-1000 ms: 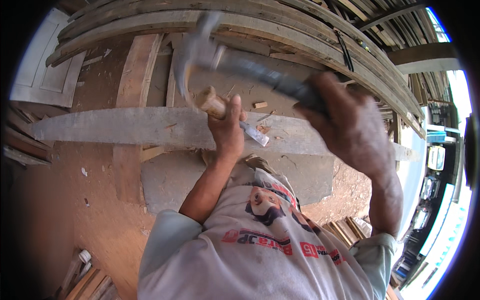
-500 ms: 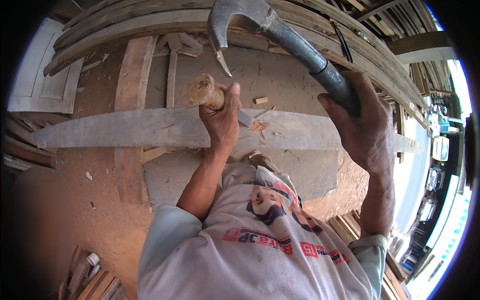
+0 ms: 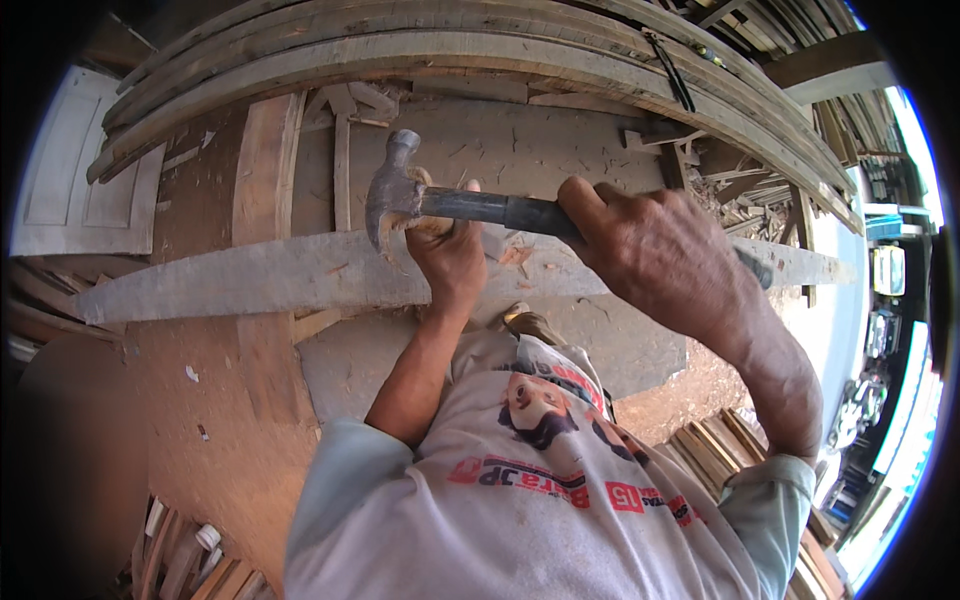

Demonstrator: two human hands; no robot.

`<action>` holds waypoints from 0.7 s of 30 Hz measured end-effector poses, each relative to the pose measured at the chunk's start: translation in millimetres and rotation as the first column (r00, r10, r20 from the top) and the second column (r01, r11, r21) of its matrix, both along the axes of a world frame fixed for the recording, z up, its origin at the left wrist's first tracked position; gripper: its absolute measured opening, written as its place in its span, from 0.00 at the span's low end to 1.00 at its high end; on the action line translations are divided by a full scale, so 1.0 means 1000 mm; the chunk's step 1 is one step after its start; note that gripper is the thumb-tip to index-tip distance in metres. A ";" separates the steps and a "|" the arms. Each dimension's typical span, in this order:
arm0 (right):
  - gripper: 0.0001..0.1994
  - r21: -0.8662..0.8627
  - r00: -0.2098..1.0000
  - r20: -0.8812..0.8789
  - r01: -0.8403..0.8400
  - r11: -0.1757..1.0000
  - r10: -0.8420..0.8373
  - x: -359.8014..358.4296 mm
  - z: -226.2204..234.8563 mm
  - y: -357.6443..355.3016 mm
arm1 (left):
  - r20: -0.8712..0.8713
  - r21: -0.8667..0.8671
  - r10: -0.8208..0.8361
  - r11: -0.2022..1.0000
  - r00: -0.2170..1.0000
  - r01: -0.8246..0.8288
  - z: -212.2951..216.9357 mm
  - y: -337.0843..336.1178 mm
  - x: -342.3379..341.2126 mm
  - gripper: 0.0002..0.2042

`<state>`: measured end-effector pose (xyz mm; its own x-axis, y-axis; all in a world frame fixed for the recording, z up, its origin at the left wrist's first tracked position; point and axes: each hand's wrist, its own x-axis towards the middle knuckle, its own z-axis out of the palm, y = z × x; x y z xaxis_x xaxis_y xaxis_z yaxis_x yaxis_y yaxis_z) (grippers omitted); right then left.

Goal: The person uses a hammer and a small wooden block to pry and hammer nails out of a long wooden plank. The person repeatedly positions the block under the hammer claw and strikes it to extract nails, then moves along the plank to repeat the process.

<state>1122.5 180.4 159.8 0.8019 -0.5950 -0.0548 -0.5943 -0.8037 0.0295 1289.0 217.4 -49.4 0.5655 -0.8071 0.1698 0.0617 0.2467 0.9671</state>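
Head view looks down over your chest onto a rough grey wooden desk (image 3: 560,150) strewn with chips. At the far left a pale panelled door (image 3: 70,190) lies flat, and a brown plank (image 3: 262,190) runs from far to near beside it. Across the middle a long grey board (image 3: 250,275) stretches from left to right, resting on the desk. Your left hand (image 3: 450,255) sits on that board near its middle, fingers curled tight around a light wooden handle of a tool whose working end is hidden under the hand; it looks like a chisel (image 3: 432,226), though you cannot tell for sure. A claw hammer (image 3: 395,195) has its steel head right at the top of that wooden handle, touching or just above it, with the claw pointing far. Its dark shaft runs rightward into your right hand (image 3: 655,250), which is clenched firmly around the grip. Along the far edge, curved stacked planks (image 3: 450,40) arc from left to right. Near right, a bundle of wooden slats (image 3: 715,450) lies on the reddish floor.
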 end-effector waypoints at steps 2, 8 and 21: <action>0.11 -0.006 0.998 0.058 -0.012 1.000 0.013 0.006 0.015 -0.005 | -0.081 -0.021 0.047 0.999 0.996 -0.048 -0.002 0.000 -0.007 0.11; 0.11 0.051 0.874 0.476 0.080 0.996 -0.094 0.028 0.033 -0.017 | -0.215 0.053 0.094 0.995 0.972 -0.085 0.004 0.000 -0.004 0.10; 0.07 -0.143 0.915 0.367 -0.122 0.982 0.167 0.055 0.036 -0.034 | -0.394 0.061 0.154 0.988 0.906 -0.141 -0.002 0.000 -0.002 0.12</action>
